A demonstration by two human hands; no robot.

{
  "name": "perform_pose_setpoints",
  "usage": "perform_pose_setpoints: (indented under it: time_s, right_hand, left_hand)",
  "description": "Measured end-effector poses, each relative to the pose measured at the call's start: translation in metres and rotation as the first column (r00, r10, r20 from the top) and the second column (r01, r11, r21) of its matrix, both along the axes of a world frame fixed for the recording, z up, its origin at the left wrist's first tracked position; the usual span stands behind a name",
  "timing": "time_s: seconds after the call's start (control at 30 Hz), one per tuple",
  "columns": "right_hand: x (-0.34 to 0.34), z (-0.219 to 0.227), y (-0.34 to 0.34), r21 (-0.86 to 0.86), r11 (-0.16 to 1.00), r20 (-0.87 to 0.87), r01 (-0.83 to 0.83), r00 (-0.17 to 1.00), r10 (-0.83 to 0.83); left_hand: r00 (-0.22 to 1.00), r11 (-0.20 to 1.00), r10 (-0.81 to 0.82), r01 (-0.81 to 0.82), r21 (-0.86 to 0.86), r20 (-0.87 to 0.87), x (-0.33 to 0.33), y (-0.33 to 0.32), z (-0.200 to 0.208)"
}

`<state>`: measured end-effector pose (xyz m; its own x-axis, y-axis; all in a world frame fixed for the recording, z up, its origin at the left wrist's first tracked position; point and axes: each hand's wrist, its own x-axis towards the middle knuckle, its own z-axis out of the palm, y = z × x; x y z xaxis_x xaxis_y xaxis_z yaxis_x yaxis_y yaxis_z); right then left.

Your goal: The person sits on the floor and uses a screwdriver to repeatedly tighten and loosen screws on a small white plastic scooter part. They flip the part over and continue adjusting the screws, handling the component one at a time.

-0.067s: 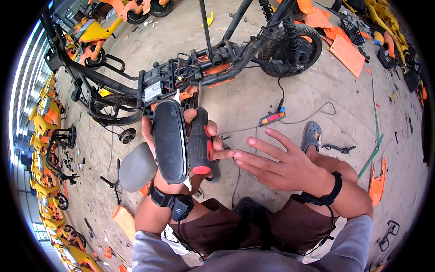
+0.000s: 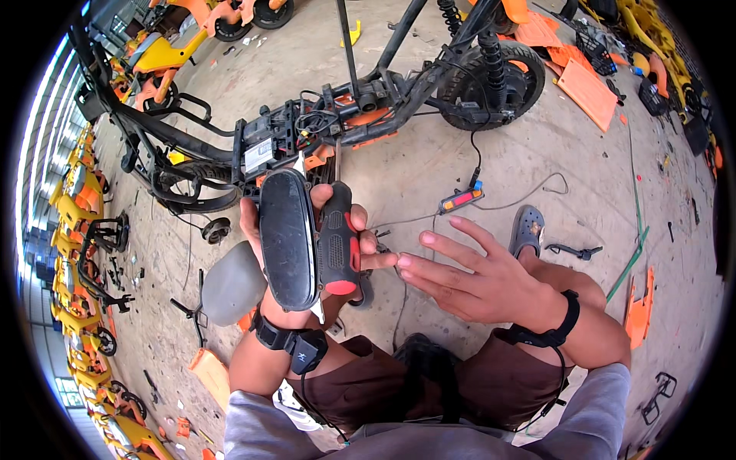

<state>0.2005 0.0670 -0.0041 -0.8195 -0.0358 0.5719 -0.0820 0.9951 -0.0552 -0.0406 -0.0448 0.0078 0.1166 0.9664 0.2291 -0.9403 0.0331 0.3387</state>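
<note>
Judged partway: scooter frame (image 2: pixel 376 129) mostly without panels; wiring (image 2: pixel 318 121) and rear wheel (image 2: pixel 530 83) still on it; gripping dark oval unit (image 2: pixel 287 241) in left hand (image 2: pixel 320 197), toward thumb side, screwdriver (image 2: pixel 336 236) beside it within fingers; palm contact likely, hidden by unit; holding nothing in right hand (image 2: pixel 479 282), fingers extended.

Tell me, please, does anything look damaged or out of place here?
Yes: the black two-wheeler looks stripped, its cables exposed, and orange panels lie loose on the floor at right. The dark oval piece in the left hand shows no obvious break.
</note>
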Motion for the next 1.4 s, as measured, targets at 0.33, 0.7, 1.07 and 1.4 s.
perform_pose_setpoints:
  time_s: [0.33, 0.7, 1.07, 1.4]
  right_hand:
    - [0.0023, -0.0005, 0.0026, 0.008, 0.999, -0.003, 0.034, 0.999, -0.034]
    - [0.0, -0.0013, 0.0014, 0.056, 0.995, 0.04, 0.077, 0.996, -0.079]
    - [-0.0023, -0.0042, -0.001, 0.054, 0.997, 0.005, 0.061, 0.998, -0.061]
    - [-0.0011, -0.0043, -0.0024, 0.024, 0.998, 0.012, 0.051, 0.999, -0.051]
  left_hand:
    - [0.997, 1.0, 0.014, -0.014, -0.007, 0.077, 0.0025, -0.0016, -0.001]
    - [0.995, 0.989, 0.09, -0.084, -0.122, 0.043, 0.0055, -0.0055, 0.0041]
    - [0.997, 0.991, 0.081, -0.082, -0.102, -0.011, 0.0066, -0.0044, 0.004]
    - [0.993, 0.992, 0.097, -0.103, -0.079, -0.074, 0.0084, -0.004, 0.0022]
